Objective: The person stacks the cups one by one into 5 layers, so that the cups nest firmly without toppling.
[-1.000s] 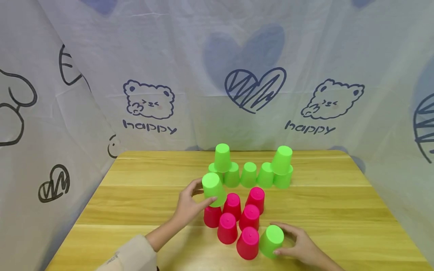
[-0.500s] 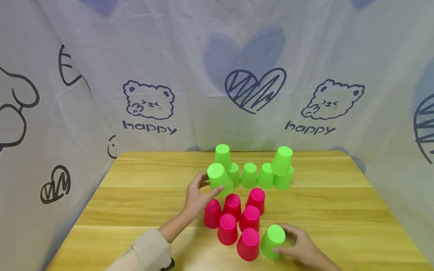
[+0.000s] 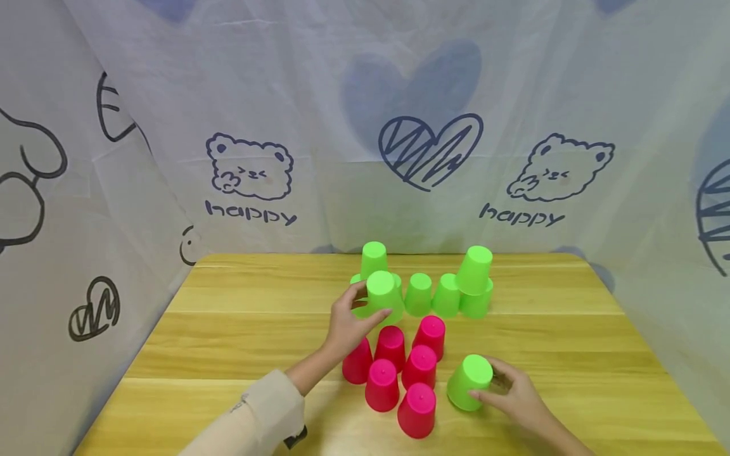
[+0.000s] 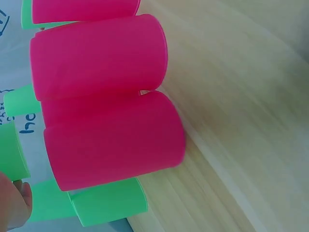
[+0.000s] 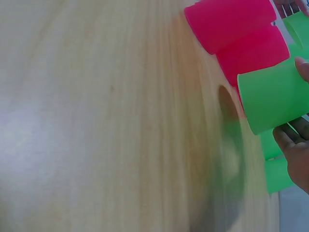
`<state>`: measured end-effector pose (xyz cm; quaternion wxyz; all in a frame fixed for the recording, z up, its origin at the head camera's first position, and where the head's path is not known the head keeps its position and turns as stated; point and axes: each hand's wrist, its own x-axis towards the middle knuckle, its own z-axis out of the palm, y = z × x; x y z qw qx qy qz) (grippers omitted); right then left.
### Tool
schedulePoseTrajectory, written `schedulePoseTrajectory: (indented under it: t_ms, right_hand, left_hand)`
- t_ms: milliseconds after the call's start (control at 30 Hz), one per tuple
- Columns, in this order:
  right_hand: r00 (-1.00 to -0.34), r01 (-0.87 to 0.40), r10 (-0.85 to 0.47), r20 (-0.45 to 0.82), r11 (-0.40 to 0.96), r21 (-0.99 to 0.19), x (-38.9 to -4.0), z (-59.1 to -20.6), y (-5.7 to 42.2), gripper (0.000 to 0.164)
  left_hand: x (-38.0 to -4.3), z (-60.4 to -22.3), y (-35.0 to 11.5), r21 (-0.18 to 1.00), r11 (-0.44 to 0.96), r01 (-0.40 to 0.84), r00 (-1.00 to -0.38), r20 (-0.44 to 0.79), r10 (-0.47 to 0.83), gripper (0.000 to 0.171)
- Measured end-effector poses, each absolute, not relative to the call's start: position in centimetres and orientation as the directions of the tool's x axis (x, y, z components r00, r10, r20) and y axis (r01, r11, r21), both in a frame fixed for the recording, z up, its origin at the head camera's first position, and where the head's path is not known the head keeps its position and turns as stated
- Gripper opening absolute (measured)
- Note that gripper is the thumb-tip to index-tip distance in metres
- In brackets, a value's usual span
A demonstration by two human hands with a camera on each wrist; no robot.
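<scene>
My left hand (image 3: 349,326) grips an upside-down green cup (image 3: 383,294) between thumb and fingers, held up in front of the back row of green cups (image 3: 419,295). That cup hides part of the row's left end. My right hand (image 3: 516,394) pinches another upside-down green cup (image 3: 471,382), right of the red cups (image 3: 420,368). In the right wrist view, a shadow falls on the table beneath this green cup (image 5: 275,96), which looks raised. Several red cups stand upside down between my hands. In the left wrist view only part of the left hand (image 4: 14,205) shows.
At the back, two green cups sit on top of the row, one on the left (image 3: 374,258) and one on the right (image 3: 474,269). The wooden table (image 3: 245,329) ends at a printed cloth backdrop (image 3: 336,126).
My left hand has carried its green cup to the right and away from me, off the red cups. My right hand has moved its green cup forward and slightly right, away from the front red cup.
</scene>
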<state>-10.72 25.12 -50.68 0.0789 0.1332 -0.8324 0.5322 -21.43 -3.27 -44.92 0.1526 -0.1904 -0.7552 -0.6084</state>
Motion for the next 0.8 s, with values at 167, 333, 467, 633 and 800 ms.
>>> schedulePoseTrajectory:
  t_ms: [167, 333, 467, 633, 800]
  right_hand:
    - [-0.953, -0.300, -0.092, 0.288, 0.422, -0.856, -11.4, -50.3, 25.4, 0.052]
    - [-0.945, -0.321, -0.094, 0.312, 0.435, -0.841, -11.9, -49.6, 25.4, 0.053]
    - [-0.942, -0.327, -0.083, 0.325, 0.438, -0.837, -12.2, -48.7, 25.3, 0.054]
    - [-0.935, -0.342, -0.073, 0.346, 0.436, -0.833, -13.0, -47.4, 25.2, 0.053]
    - [-0.928, -0.357, -0.066, 0.366, 0.434, -0.827, -14.0, -46.1, 24.9, 0.050]
  left_hand:
    - [-21.7, -44.5, -2.6, 0.852, 0.197, 0.485, -0.874, 0.474, 0.103, 0.052]
    - [-22.3, -44.2, -2.3, 0.846, 0.209, 0.491, -0.871, 0.484, 0.086, 0.052]
    - [-22.8, -43.8, -1.9, 0.837, 0.211, 0.505, -0.863, 0.497, 0.093, 0.053]
    - [-23.1, -43.4, -1.4, 0.841, 0.216, 0.496, -0.868, 0.486, 0.098, 0.052]
    - [-23.5, -43.2, -0.9, 0.843, 0.247, 0.478, -0.878, 0.467, 0.102, 0.052]
